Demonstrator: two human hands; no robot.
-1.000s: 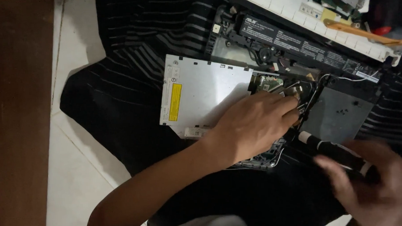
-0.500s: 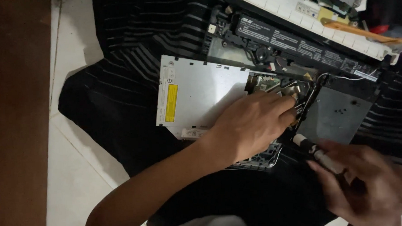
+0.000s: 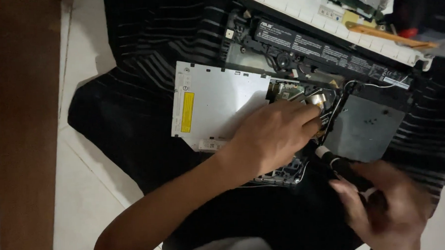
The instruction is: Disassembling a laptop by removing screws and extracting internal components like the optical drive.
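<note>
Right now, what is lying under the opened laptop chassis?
A dark striped cloth spreads beneath the laptop chassis, over a pale floor. The left hand covers part of the chassis.

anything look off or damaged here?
No visible damage. The laptop lies opened up on dark striped cloth, its silver disc drive sticking out past the edge. Left hand rests there; right hand holds a screwdriver.

Single head view, steeply down, close over opened laptop
</note>
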